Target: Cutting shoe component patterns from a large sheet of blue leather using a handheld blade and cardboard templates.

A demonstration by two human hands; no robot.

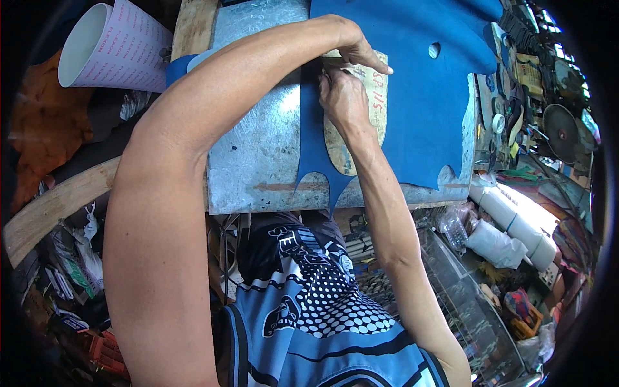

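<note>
A long, round-ended tan template [376, 122] with red markings lies flat on a blue sheet [422, 122] of smooth material. My left hand [353, 46] reaches over from the left and rests on the far part of the template, its index finger stretched along the right edge. Just nearer, my right hand [347, 100] is closed at the template's left side, knuckles up. Whatever its fingers hold is hidden beneath them. Curved cutouts show along the sheet's near edge, and a narrow blue strip [311, 145] runs along the template's left side.
Under the sheet is a worn metal-topped table [255, 174]. A white tapered bin [126, 51] stands at the far left, near a curved wooden edge [61, 203]. To the right are a fan [562, 132], white rolls [516, 219] and clutter.
</note>
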